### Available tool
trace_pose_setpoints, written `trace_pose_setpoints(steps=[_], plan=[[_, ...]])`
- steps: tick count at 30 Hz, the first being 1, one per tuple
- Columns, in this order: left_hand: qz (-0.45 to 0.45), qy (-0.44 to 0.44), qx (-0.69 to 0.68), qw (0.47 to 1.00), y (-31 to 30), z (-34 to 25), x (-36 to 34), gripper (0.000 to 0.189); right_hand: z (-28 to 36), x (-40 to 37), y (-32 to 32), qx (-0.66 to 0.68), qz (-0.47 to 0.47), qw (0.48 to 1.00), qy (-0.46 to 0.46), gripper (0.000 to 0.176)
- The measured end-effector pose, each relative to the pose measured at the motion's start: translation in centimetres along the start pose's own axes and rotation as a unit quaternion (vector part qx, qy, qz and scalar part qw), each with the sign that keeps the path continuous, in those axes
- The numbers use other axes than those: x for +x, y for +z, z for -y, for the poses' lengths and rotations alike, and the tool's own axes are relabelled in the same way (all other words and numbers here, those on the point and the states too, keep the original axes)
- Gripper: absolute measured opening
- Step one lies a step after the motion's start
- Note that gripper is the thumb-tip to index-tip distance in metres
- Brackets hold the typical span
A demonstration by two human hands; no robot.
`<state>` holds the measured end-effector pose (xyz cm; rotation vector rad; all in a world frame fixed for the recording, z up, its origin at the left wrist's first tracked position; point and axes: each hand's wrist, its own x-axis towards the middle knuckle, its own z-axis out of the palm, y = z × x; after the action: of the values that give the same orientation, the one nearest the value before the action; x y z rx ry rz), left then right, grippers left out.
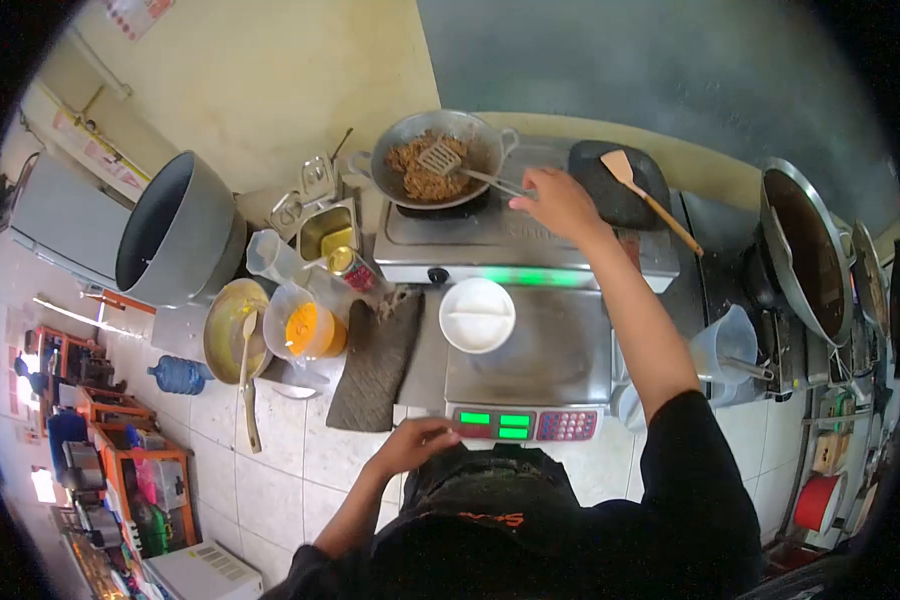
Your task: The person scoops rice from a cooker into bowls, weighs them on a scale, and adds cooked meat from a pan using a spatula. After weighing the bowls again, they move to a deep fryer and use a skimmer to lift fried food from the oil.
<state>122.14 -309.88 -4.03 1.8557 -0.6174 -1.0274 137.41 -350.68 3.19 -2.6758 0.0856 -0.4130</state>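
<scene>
Slotted spatula (439, 158) in the wok (463, 124), its head on browned, crumbled food (425, 183), is held at the handle's end between the thumb and fingers of our right hand (562, 203). The wok sits on the left side of the steel stove (410, 248); to its right, a wooden spatula (650, 200) lies across a dark pan (592, 180). Nearer us, a white divided bowl (477, 316) rests on the scale (560, 360), beside a quilted mitt (372, 375). Our left hand (412, 446), empty, fingers slightly bent, reaches to the scale's lit display (495, 425); whether it touches, we cannot tell.
</scene>
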Motion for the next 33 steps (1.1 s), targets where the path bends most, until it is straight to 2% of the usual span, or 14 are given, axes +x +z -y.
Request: trace_pose_setpoints(steps=[1,3,6,9,12,16,19,20,22,24,26,29,31,33], plan=[[-0.014,0.016,-0.004,1.0,-0.6,2.8,-0.9,0.027,0.1,2.2,0.6,-0.022,0.05,0.998,0.019,0.041],[0.006,-0.082,0.012,0.997,-2.4,5.5,-3.1,0.035,0.6,5.8,2.0,-0.063,0.15,0.985,0.062,0.046],[0.013,-0.16,0.127,0.979,-3.7,14.8,-6.5,0.044,-2.5,8.7,6.4,-0.055,0.139,0.989,-0.005,0.039],[0.028,-0.247,0.088,0.965,-4.8,22.9,-11.2,0.043,-3.0,11.8,6.0,-0.124,0.188,0.974,0.031,0.031],[0.038,-0.299,-0.018,0.953,-4.5,33.0,-16.2,0.042,3.9,14.4,-1.8,-0.25,0.203,0.946,0.042,0.029],[-0.018,-0.275,-0.066,0.959,-8.9,22.7,-17.2,0.047,10.8,19.3,-7.3,-0.412,0.38,0.827,0.045,0.025],[-0.051,-0.256,-0.126,0.957,-10.2,21.3,-16.6,0.047,12.7,21.3,-5.8,-0.401,0.481,0.777,0.068,0.029],[-0.064,-0.25,-0.144,0.955,-10.9,21.3,-16.4,0.047,12.1,21.2,-5.1,-0.372,0.472,0.797,0.059,0.029],[-0.059,-0.254,-0.196,0.945,-10.5,27.5,-15.5,0.043,9.2,19.8,-2.2,-0.313,0.449,0.836,0.035,0.03],[-0.049,-0.299,-0.272,0.913,-9.5,35.1,-14.3,0.04,6.8,16.0,-0.5,-0.234,0.32,0.918,0.023,0.029],[-0.061,-0.33,-0.33,0.882,-8.9,37.0,-13.6,0.033,6.7,12.0,0.5,-0.185,0.166,0.967,0.063,0.028],[-0.101,-0.272,-0.38,0.879,-7.3,39.3,-14.6,0.027,4.5,9.4,2.0,-0.191,0.191,0.956,0.117,0.03],[-0.105,-0.419,-0.365,0.825,-2.8,46.9,-14.9,0.025,5.0,8.3,2.5,-0.235,0.16,0.949,0.137,0.03],[-0.12,-0.445,-0.35,0.815,-2.7,45.9,-15.1,0.024,5.7,7.5,2.8,-0.259,0.138,0.943,0.157,0.03]])
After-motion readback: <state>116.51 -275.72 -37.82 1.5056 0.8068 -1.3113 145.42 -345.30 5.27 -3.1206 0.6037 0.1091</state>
